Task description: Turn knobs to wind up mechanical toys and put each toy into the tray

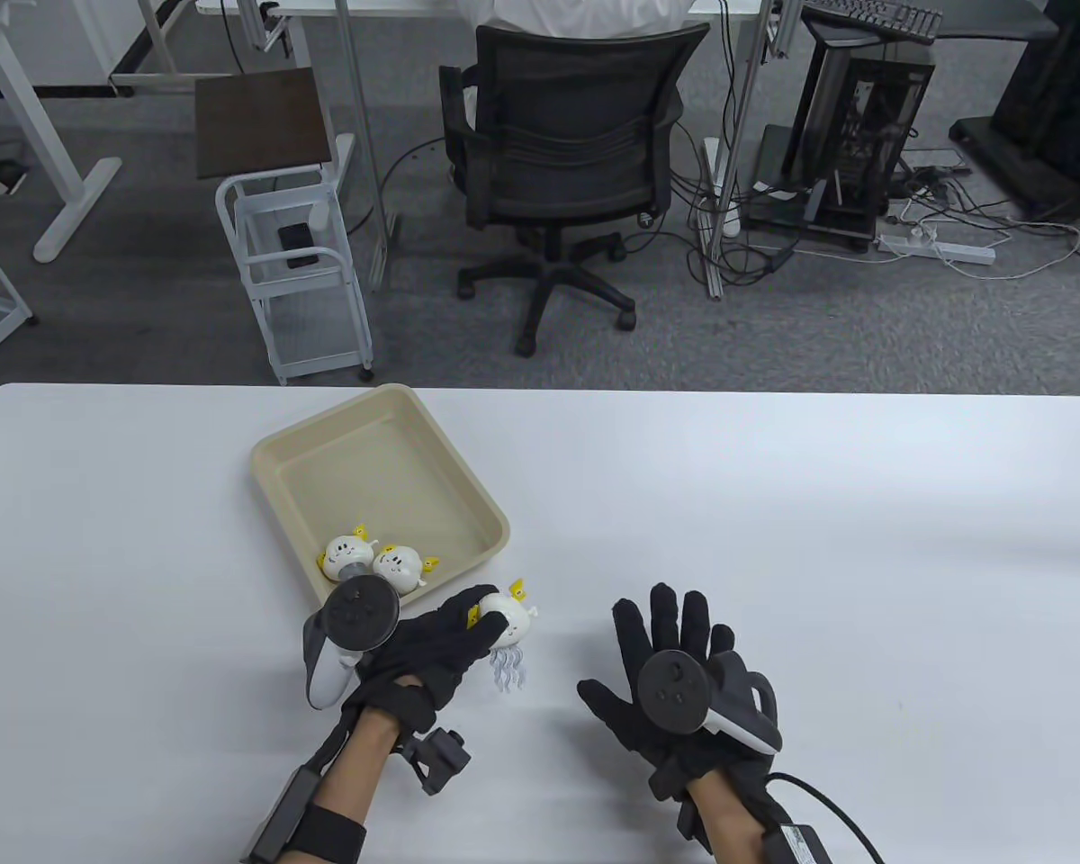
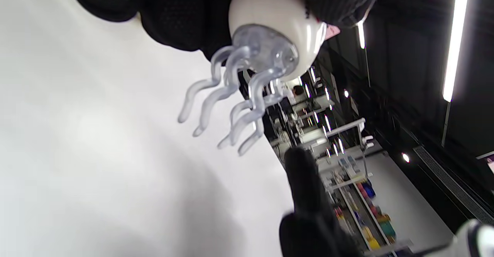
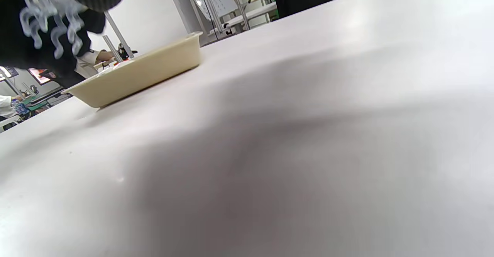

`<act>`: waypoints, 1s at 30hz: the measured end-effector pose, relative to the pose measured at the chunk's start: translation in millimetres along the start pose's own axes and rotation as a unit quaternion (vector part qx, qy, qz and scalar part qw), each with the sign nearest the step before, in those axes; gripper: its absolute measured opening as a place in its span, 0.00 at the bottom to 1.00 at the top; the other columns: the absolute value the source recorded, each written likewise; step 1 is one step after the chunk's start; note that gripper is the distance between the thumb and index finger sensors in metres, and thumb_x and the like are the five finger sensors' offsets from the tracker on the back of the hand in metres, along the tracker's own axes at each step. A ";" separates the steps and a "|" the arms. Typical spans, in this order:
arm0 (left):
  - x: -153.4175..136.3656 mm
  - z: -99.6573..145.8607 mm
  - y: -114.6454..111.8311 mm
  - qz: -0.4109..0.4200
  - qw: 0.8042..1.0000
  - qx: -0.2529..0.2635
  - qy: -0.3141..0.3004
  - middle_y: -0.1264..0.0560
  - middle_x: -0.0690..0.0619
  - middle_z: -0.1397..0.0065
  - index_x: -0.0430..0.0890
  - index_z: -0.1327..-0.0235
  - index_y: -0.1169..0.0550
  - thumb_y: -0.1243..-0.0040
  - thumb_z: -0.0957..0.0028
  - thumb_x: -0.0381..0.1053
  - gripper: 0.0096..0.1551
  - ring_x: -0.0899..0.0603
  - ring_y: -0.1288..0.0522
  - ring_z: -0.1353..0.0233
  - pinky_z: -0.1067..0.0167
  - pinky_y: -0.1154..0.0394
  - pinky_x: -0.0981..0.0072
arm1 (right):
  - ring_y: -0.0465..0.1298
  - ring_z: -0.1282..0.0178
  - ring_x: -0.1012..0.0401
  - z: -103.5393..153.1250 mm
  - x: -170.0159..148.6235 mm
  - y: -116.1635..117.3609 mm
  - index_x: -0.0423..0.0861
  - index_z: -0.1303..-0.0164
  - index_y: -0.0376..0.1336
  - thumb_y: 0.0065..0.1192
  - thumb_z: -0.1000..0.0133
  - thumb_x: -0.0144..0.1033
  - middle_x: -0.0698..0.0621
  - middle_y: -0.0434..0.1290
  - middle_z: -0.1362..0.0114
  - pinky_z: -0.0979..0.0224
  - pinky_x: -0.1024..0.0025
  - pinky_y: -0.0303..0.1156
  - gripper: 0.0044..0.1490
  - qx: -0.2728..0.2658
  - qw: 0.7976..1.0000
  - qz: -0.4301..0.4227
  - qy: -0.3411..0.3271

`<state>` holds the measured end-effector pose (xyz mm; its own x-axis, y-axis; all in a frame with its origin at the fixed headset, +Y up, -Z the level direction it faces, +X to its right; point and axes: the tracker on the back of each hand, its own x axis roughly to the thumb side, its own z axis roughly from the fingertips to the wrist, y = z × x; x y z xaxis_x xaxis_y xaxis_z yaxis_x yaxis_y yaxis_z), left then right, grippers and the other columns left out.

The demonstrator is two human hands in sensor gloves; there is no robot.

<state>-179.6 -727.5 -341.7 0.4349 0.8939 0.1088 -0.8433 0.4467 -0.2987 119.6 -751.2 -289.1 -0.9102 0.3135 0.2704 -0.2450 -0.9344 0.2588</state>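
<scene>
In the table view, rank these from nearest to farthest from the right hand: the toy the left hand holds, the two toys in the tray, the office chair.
1. The held toy, just left of the right hand, gripped by the left hand.
2. The two toys in the tray, farther left, at the near corner of the tray.
3. The office chair, beyond the table's far edge.

Both hands wore black knit sensor gloves, the left hand and the right hand alike. A dark round-faced tracker with a white and grey handle was strapped to the back of each. The forearms were bare; the left carried a black strap and a small black box at the wrist, and a black cable ran from the right wrist.
</scene>
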 end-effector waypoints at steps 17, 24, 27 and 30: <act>-20.9 -162.6 122.8 -0.245 0.920 0.112 0.286 0.20 0.49 0.30 0.41 0.20 0.30 0.43 0.43 0.65 0.44 0.36 0.27 0.32 0.31 0.33 0.37 | 0.23 0.22 0.28 -2.4 -7.5 -0.4 0.41 0.09 0.27 0.39 0.27 0.69 0.25 0.25 0.15 0.24 0.21 0.30 0.57 -0.021 0.999 -0.032 -0.004; -51.1 -192.6 112.9 -0.233 0.906 0.093 0.340 0.20 0.50 0.28 0.41 0.20 0.30 0.44 0.43 0.66 0.44 0.35 0.28 0.30 0.28 0.37 0.34 | 0.23 0.22 0.28 -8.0 -0.6 4.4 0.41 0.09 0.27 0.40 0.27 0.69 0.25 0.25 0.15 0.24 0.22 0.30 0.57 -0.013 1.000 -0.021 -0.010; -57.8 -200.1 104.8 -0.269 0.884 0.069 0.375 0.20 0.50 0.28 0.41 0.20 0.29 0.44 0.44 0.66 0.44 0.34 0.28 0.29 0.26 0.41 0.31 | 0.23 0.22 0.28 -7.5 -0.8 4.4 0.41 0.09 0.27 0.40 0.27 0.69 0.25 0.25 0.15 0.24 0.22 0.30 0.57 -0.011 0.999 -0.030 -0.009; -57.2 -204.1 102.7 -0.284 0.873 0.066 0.391 0.20 0.51 0.28 0.42 0.20 0.29 0.46 0.44 0.67 0.45 0.33 0.30 0.26 0.25 0.48 0.26 | 0.23 0.22 0.28 -6.8 -2.5 2.7 0.41 0.09 0.27 0.40 0.27 0.69 0.25 0.26 0.15 0.24 0.22 0.30 0.57 -0.017 1.000 -0.025 -0.005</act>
<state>-226.7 -740.6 -572.0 0.8340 0.2505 -0.4916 -0.4276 0.8565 -0.2891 119.1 -755.6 -295.4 -0.8932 0.3622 0.2665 -0.3022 -0.9223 0.2409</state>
